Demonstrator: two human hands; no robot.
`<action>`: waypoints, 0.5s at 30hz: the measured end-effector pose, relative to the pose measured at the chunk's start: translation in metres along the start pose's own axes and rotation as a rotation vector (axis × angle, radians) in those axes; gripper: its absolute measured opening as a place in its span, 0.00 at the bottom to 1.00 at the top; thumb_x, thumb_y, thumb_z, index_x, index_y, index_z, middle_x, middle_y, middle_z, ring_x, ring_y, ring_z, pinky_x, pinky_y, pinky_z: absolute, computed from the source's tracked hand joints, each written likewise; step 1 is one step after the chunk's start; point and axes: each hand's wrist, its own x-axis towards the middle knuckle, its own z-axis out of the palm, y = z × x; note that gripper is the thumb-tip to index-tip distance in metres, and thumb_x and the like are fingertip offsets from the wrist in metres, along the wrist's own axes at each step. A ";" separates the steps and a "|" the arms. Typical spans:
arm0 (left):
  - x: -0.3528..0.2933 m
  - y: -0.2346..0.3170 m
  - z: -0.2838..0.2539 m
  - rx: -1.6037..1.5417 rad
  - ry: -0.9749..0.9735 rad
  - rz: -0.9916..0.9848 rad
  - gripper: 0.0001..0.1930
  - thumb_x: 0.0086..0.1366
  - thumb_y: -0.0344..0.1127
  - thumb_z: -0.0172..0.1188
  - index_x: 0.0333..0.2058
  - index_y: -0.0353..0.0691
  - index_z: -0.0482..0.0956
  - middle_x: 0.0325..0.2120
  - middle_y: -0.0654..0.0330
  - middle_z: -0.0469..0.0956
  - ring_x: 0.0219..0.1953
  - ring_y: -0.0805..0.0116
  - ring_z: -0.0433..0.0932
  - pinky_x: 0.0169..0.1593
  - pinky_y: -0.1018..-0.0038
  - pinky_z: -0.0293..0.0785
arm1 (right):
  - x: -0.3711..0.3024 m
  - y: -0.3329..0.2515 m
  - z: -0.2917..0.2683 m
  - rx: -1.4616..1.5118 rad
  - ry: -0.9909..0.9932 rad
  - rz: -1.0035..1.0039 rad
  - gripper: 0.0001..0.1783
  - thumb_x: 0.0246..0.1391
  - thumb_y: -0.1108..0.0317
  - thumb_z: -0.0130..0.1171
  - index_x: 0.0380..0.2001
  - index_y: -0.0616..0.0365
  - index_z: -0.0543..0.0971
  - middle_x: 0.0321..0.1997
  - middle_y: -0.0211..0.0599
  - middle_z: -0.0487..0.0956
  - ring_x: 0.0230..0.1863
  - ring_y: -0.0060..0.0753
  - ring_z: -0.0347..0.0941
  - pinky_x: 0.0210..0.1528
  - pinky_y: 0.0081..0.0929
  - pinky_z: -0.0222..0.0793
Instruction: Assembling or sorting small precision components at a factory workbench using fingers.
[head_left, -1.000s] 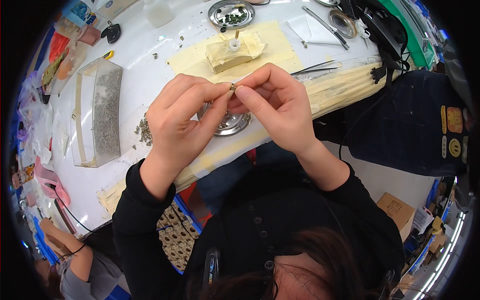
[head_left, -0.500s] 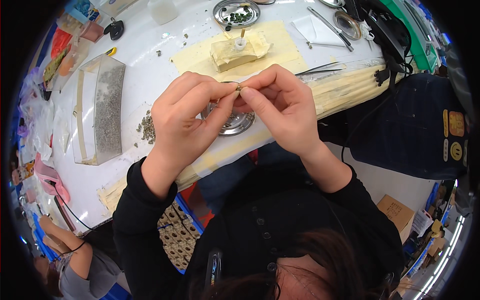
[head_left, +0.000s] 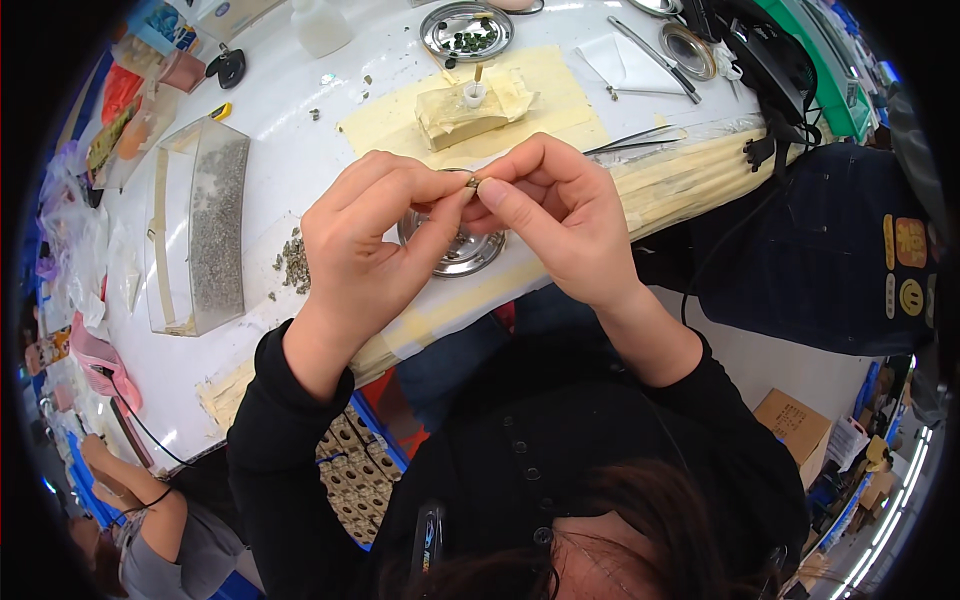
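Fingertips of my left hand (head_left: 365, 225) and my right hand (head_left: 565, 225) meet over the table's near side, both closed in a pinch. Between them is a tiny brassy metal piece (head_left: 472, 184), mostly covered by the fingers and too small to name more exactly. Under my hands lies a round shiny metal dish (head_left: 468, 262), partly hidden by them. A pile of small greyish metal parts (head_left: 293, 265) is just left of my left hand. Beyond the hands stands a tape-wrapped block (head_left: 455, 127) carrying a small white cup (head_left: 474, 95) with a thin stick in it.
A clear box of grey bits (head_left: 218, 235) stands left. At the back are a round metal tray (head_left: 436, 22) with dark green pieces, tweezers (head_left: 655, 60) and a white paper (head_left: 640, 70). A padded yellowish edge (head_left: 690, 185) borders the table. Another person's arm (head_left: 170, 515) shows lower left.
Both hands keep their pinch, with only a slight shift of the fingertips; a little more of the tiny metal piece shows. The whole view has shifted slightly.
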 end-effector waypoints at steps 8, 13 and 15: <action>0.001 0.001 -0.001 -0.028 -0.013 0.012 0.08 0.49 0.21 0.68 0.29 0.37 0.83 0.23 0.60 0.79 0.25 0.70 0.77 0.28 0.78 0.72 | 0.002 -0.002 -0.004 0.124 -0.014 0.104 0.04 0.60 0.76 0.55 0.36 0.66 0.73 0.36 0.37 0.80 0.39 0.24 0.80 0.42 0.20 0.78; -0.001 0.001 0.001 0.009 -0.010 -0.009 0.07 0.49 0.21 0.68 0.29 0.37 0.83 0.23 0.60 0.79 0.25 0.69 0.77 0.28 0.77 0.71 | -0.002 0.003 0.002 -0.048 0.015 -0.035 0.04 0.60 0.76 0.55 0.36 0.67 0.73 0.36 0.37 0.80 0.39 0.24 0.80 0.42 0.19 0.78; -0.001 0.002 0.001 0.023 -0.028 -0.019 0.07 0.49 0.21 0.68 0.29 0.36 0.83 0.23 0.60 0.79 0.25 0.69 0.77 0.28 0.77 0.71 | -0.003 0.005 0.004 -0.169 0.035 -0.090 0.04 0.60 0.76 0.54 0.36 0.67 0.73 0.36 0.37 0.80 0.39 0.23 0.80 0.42 0.19 0.78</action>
